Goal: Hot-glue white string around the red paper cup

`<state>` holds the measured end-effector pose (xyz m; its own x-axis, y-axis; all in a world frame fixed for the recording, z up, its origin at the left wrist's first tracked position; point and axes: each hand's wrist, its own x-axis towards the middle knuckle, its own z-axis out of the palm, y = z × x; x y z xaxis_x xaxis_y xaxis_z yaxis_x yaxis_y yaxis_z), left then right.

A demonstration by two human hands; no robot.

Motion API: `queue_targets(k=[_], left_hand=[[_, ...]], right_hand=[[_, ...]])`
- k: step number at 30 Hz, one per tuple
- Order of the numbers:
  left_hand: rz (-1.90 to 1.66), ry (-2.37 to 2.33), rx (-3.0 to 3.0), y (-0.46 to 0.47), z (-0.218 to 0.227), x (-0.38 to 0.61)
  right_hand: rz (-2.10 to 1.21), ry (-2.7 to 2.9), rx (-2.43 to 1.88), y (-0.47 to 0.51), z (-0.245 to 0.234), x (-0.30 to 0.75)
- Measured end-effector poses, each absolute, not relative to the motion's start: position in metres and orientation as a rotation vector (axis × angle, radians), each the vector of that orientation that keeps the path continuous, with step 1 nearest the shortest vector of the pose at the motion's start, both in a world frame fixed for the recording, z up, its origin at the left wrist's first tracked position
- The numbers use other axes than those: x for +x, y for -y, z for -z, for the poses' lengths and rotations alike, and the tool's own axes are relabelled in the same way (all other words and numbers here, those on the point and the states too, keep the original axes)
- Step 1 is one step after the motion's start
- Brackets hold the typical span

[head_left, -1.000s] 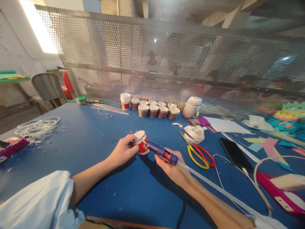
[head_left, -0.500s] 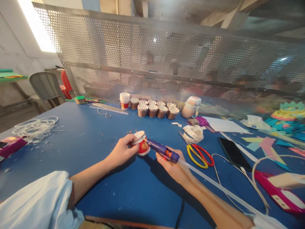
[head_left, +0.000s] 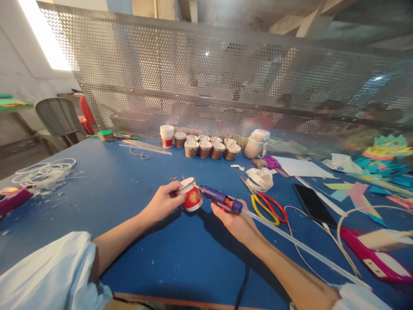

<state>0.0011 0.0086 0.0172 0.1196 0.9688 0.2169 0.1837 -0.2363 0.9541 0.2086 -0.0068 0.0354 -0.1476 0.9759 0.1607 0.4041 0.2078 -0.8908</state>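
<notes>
My left hand [head_left: 163, 201] grips a small red-and-white paper cup [head_left: 191, 195], tilted on its side just above the blue table [head_left: 112, 189]. My right hand [head_left: 234, 221] is wrapped round a blue glue gun [head_left: 220, 199] whose nozzle touches the cup's rim. A clear glue stick [head_left: 306, 252] trails out of the gun's back toward the lower right.
Several brown-filled cups [head_left: 208, 148] and a stack of white cups [head_left: 167, 135] line the far edge below a perforated metal screen [head_left: 206, 86]. Scissors [head_left: 267, 206], a tape roll [head_left: 260, 178], a phone [head_left: 310, 200], cables and coloured paper [head_left: 355, 191] lie to the right. White rings [head_left: 43, 170] lie at left.
The cup has turned a little in my left hand, so its red side now faces me more. The glue gun stays at the rim.
</notes>
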Motion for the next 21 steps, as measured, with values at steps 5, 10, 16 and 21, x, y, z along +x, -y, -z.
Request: queue_targets(k=[5, 10, 16, 21], left_hand=[[-1.173, -1.132, 1.563, -0.009, -0.018, 0.000], [-1.177, -1.142, 1.548, -0.009, -0.017, 0.001], [-1.168, -1.158, 1.614, -0.009, -0.015, 0.003], [-1.134, -1.180, 1.652, -0.009, -0.015, 0.003]], right_hand=[[-0.979, 1.647, -1.394, 0.001, -0.033, 0.213], [-0.952, 1.677, -1.344, 0.007, -0.037, 0.209], [-0.939, 1.738, -1.228, 0.015, -0.035, 0.203], [-0.874, 1.810, -1.211, 0.015, -0.029, 0.204]])
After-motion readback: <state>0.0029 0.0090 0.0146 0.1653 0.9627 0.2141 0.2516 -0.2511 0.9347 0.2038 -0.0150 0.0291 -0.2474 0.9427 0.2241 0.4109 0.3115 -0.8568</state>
